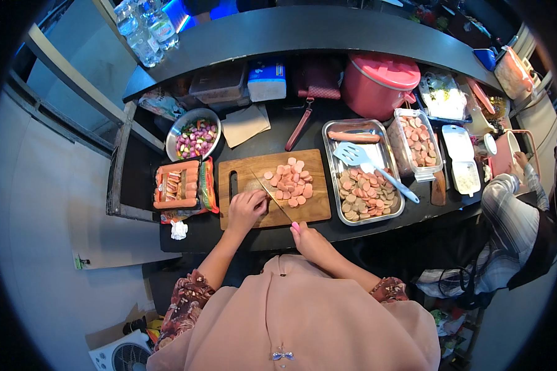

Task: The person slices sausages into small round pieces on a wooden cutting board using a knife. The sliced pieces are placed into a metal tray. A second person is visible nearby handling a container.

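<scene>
My right hand (313, 243) grips the pink handle of a kitchen knife (280, 205), below the front edge of a wooden cutting board (318, 211). The blade slants up and left across the board. On the board's left half, my left hand (246, 208) has its fingers curled, fingertips close against the blade; whether anything is pinched there is hidden. Right of the blade lies a loose pile of sliced sausage (292, 183). A metal tray (328, 171) stands right of the board, with a whole sausage (354, 137), more slices and a light-blue slotted spatula (350, 154) in it.
Left are packed sausages (176, 185), crumpled tissue (179, 230) and a metal bowl (171, 141) of shallots and chillies. Rightward stand a plastic tub (401, 160) of slices, a foam box (458, 141) and a co-worker's arm (510, 195). A raised shelf (278, 32) overhangs the back.
</scene>
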